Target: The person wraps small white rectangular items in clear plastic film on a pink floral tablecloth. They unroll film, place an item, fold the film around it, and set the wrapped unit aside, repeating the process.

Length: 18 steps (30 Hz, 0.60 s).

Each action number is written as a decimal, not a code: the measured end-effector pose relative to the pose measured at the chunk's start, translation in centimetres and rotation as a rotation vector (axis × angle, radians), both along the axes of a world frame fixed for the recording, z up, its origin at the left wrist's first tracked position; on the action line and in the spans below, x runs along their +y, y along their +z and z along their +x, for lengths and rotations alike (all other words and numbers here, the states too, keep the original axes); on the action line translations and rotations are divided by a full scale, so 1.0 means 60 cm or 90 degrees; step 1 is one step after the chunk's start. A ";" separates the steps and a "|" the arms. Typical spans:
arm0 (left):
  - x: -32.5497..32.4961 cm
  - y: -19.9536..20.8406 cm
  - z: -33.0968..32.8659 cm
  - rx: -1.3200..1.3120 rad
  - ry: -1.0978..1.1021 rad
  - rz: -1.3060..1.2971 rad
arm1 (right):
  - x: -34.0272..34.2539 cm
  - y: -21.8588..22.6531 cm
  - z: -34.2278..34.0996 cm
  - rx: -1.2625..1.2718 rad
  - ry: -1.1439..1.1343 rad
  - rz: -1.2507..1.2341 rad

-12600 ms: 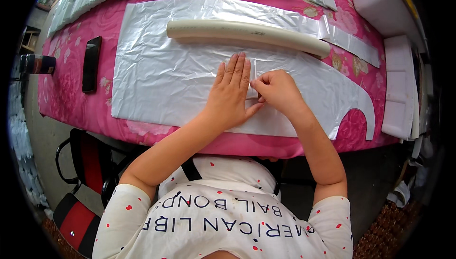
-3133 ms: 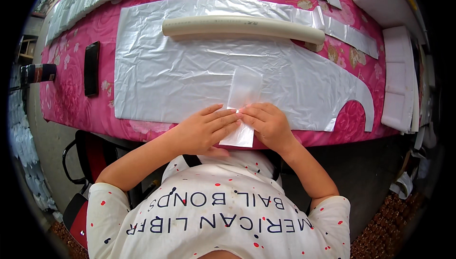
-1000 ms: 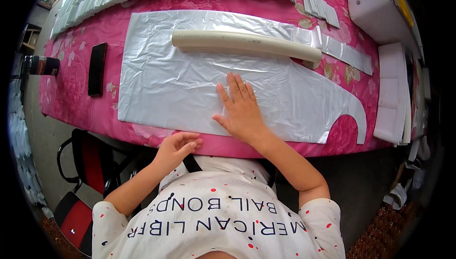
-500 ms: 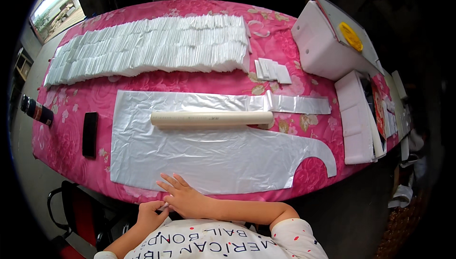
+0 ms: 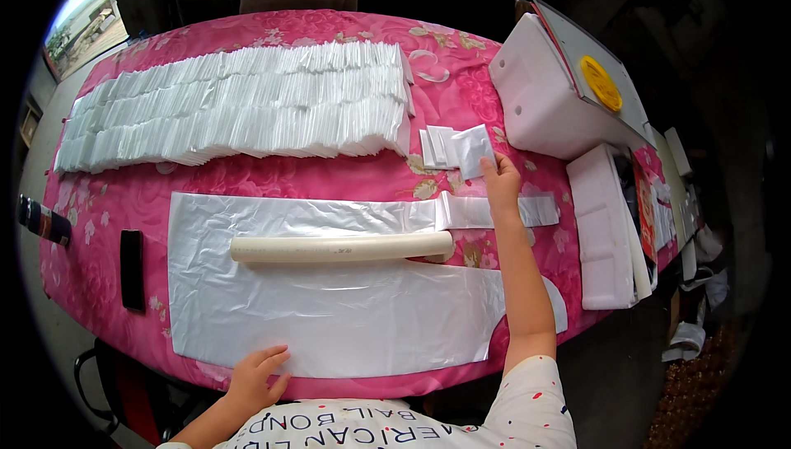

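Observation:
A thin, shiny white plastic apron (image 5: 362, 317) lies spread on the table, with straps and a curved cut-out at its right end. Across it rests a cream plastic pipe (image 5: 342, 248). My left hand (image 5: 259, 379) is open at the apron's near edge, fingers spread. Reaching over the apron's right end, my right hand (image 5: 503, 179) pinches a flat folded white plastic packet (image 5: 474, 149). That packet is against a small overlapping group of similar packets (image 5: 438, 146); whether it touches the tablecloth I cannot tell. My right forearm hides part of the straps.
Long rows of folded white packets (image 5: 239, 103) fill the far left of the pink floral tablecloth (image 5: 280, 181). A black phone (image 5: 132, 270) and a dark bottle (image 5: 45, 220) are at the left. White foam boxes (image 5: 540, 86) stand at the right, with a yellow tape roll (image 5: 601, 84) on top.
My hands were together at the near edge; my right has moved far right and holds a packet at the small group. My left has come onto the apron's edge and opened. The view has shifted.

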<state>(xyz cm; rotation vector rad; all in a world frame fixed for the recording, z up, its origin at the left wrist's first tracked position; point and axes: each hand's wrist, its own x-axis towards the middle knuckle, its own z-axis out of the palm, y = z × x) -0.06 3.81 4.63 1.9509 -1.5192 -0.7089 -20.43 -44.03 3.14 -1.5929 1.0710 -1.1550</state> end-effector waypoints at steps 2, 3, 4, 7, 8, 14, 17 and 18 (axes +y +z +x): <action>-0.006 -0.002 0.002 0.005 -0.001 0.001 | -0.059 -0.019 -0.001 0.114 -0.070 -0.007; -0.007 -0.004 0.003 0.009 0.003 0.004 | -0.075 -0.028 0.002 0.170 -0.103 -0.011; -0.008 -0.006 0.004 0.013 0.006 0.005 | -0.085 -0.038 0.001 0.277 -0.122 -0.009; -0.009 -0.007 0.011 0.000 0.023 0.004 | -0.088 -0.047 0.016 0.531 -0.209 -0.101; -0.009 -0.007 0.012 -0.007 0.028 -0.001 | -0.085 -0.054 0.019 0.567 -0.263 -0.204; -0.015 -0.001 0.015 -0.028 0.018 -0.030 | 0.032 -0.021 0.051 0.333 -0.002 -0.413; -0.033 -0.004 0.011 -0.041 -0.029 -0.061 | 0.197 0.005 0.071 0.313 0.350 -0.375; -0.042 -0.001 0.006 -0.045 -0.048 -0.071 | 0.236 0.016 0.072 0.353 0.424 -0.428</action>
